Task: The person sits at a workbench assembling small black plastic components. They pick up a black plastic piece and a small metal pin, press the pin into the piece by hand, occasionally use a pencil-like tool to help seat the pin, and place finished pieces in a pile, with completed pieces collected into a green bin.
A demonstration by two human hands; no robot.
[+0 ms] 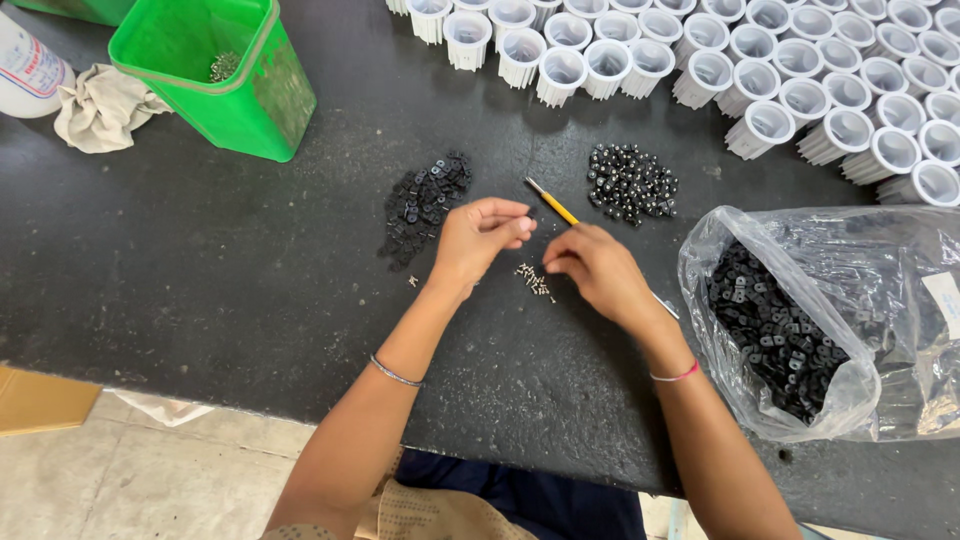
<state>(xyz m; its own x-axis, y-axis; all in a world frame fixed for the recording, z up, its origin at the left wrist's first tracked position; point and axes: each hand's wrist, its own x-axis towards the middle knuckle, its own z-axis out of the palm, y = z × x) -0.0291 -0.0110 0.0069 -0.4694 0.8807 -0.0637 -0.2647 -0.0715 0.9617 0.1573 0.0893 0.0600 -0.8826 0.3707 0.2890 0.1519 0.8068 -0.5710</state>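
Note:
My left hand [478, 240] hovers over the dark table [200, 270], fingers pinched together on something too small to make out. My right hand [592, 268] is close beside it, fingertips curled over a small heap of tiny metal screws [535, 283]. A yellow-handled tool [552, 201] lies on the table and runs under my right hand. A pile of small black plastic parts [425, 200] sits to the left of my left hand. A pile of round black beads [631, 182] lies just beyond my right hand.
A clear plastic bag [890, 300] full of black parts lies open at the right. Rows of white ribbed cups [760, 70] fill the far right. A green bin [215, 75], a crumpled cloth [100, 105] and a white container [25, 65] stand far left.

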